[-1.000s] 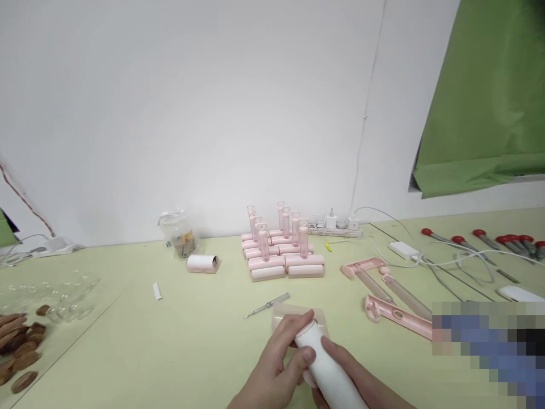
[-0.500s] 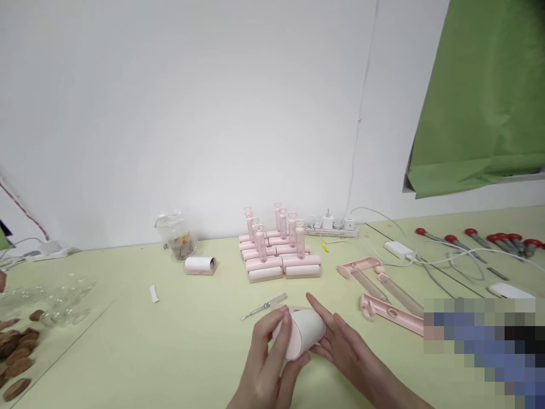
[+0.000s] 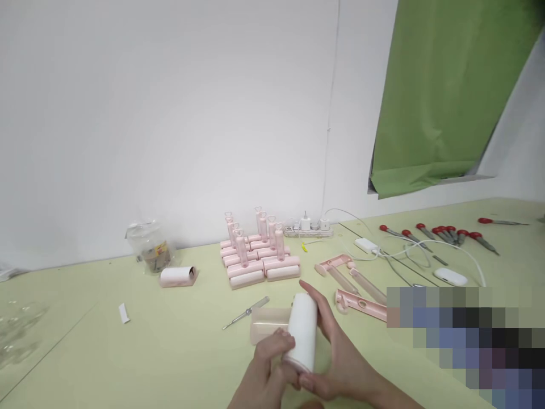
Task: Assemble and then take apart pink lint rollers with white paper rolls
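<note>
Between my two hands is a white lint roller roll, tilted with its far end up. My left hand presses its fingers on the near left side and the lower rim of the roll. Around the right side curves my right hand, with one finger stretched out near the top and the thumb at the bottom end. A translucent pale cover lies on the table just behind my left hand. Beyond it rests a clear-handled screwdriver.
Several pink lint rollers stand by the wall. Pink handle parts lie to the right, near cables and red-handled tools. Left are a roll in a pink case, a plastic bag and a white scrap.
The roll has turned from lying sideways with its pink end showing to a more upright tilt. My view has swung right, and the pale cover now shows more fully.
</note>
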{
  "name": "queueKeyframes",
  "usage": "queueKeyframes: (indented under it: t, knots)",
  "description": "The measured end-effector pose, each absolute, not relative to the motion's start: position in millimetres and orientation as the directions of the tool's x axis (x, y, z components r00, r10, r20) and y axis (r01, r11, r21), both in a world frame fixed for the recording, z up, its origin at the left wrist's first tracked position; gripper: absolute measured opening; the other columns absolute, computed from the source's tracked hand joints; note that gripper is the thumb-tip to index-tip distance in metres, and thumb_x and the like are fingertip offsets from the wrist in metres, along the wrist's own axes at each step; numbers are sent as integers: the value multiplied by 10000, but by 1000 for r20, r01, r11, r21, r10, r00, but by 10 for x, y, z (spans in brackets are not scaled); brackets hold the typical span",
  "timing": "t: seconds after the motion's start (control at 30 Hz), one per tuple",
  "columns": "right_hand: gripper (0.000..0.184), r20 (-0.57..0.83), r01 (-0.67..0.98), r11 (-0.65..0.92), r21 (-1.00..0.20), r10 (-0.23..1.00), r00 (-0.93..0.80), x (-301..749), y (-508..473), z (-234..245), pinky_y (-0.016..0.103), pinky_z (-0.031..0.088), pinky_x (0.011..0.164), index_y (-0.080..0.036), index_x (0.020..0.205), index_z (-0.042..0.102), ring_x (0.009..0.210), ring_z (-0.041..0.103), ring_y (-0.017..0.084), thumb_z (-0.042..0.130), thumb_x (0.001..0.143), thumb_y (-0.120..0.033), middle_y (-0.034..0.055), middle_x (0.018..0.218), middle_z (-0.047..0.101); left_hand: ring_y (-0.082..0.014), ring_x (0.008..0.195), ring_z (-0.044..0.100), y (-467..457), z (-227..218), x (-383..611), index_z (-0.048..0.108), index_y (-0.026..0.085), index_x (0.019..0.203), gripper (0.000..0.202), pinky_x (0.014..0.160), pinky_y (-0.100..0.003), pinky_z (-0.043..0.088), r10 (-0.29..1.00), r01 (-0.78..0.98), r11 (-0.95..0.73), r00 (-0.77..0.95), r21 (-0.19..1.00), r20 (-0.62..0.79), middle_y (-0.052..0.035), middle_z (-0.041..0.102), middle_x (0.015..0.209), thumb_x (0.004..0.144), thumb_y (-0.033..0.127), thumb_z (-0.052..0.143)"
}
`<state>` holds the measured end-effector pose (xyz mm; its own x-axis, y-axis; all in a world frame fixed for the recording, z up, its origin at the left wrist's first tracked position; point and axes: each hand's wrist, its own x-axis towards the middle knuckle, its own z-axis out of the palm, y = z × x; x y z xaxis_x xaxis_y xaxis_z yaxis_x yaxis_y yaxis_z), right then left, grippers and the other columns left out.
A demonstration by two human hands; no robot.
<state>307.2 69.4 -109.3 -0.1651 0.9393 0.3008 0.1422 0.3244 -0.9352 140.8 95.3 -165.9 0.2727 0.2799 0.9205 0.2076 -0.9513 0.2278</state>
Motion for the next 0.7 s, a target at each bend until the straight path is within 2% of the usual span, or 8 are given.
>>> queueKeyframes:
  t: [0.07, 0.17, 0.23, 0.33, 0.4, 0.47, 0.6, 0.7]
  knots:
    - [1049, 423, 252, 436, -864, 900, -104, 3073, 753, -1046, 360, 343, 885, -229, 1325, 79, 1038, 426, 276, 689, 473, -213, 107, 1222, 348, -223, 1028, 524, 963, -1600, 1453, 491, 234, 759, 157, 869, -376, 446, 535, 32, -845, 52, 534, 843, -75, 558, 1020, 745, 369, 570]
    - [1100, 445, 370, 504, -780, 863, -238, 2978, 791, -971, 352, 343, 907, -247, 1309, 122, 1061, 409, 278, 729, 394, -188, 88, 1246, 327, -251, 1002, 540, 949, -1434, 1521, 434, 246, 878, 336, 818, -413, 453, 918, -376, -372, -16, 849, 396, -73, 545, 1066, 697, 481, 591]
    - [1101, 367, 362, 500, -787, 851, -376, 2890, 812, -934, 331, 400, 856, -252, 1291, 138, 1016, 457, 254, 760, 383, -225, 78, 1198, 384, -245, 870, 599, 935, -1312, 1539, 365, 278, 1064, 509, 703, -374, 492, 983, -501, 6, 160, 865, 86, -72, 571, 1009, 680, 529, 586]
    - [935, 233, 363, 463, -808, 819, -524, 2925, 978, -864, 305, 455, 782, -242, 1248, 217, 972, 513, 228, 745, 484, -354, 66, 1108, 480, -189, 647, 616, 920, -1177, 1519, 209, 314, 1245, 711, 498, -266, 490, 925, -493, 261, 374, 830, -68, -48, 578, 889, 681, 493, 604]
    - [603, 176, 478, 472, -741, 823, -540, 3137, 1247, -775, 313, 437, 817, -219, 1213, 300, 988, 525, 209, 560, 713, -433, 65, 1053, 546, -138, 514, 570, 922, -1130, 1490, 133, 340, 1275, 714, 371, -212, 447, 896, -490, 311, 438, 814, -79, -23, 560, 816, 721, 456, 569]
    - [374, 173, 754, 413, -511, 908, -381, 3456, 1621, -667, 292, 438, 800, -216, 1170, 389, 946, 557, 167, 209, 888, -385, 64, 1040, 575, -113, 445, 520, 938, -1106, 1463, 72, 359, 1282, 694, 299, -195, 418, 890, -522, 341, 447, 782, -90, -5, 541, 766, 756, 453, 515]
    - [217, 36, 922, 252, -295, 967, -253, 4080, 2258, -594, 376, 436, 749, -178, 918, 599, 898, 568, 263, 489, 802, -324, 118, 935, 617, -100, 435, 500, 991, -1090, 1425, 78, 345, 1281, 647, 284, -186, 423, 908, -577, 335, 409, 745, -91, -5, 536, 748, 782, 417, 483]
    - [186, -64, 971, 149, -188, 984, -164, 4327, 2391, -688, 327, 460, 671, -147, 825, 599, 728, 580, 164, 544, 807, -324, 45, 816, 615, -98, 425, 496, 1020, -1079, 1405, 92, 331, 1280, 645, 286, -193, 427, 916, -591, 303, 397, 747, -57, -6, 539, 741, 779, 408, 490]
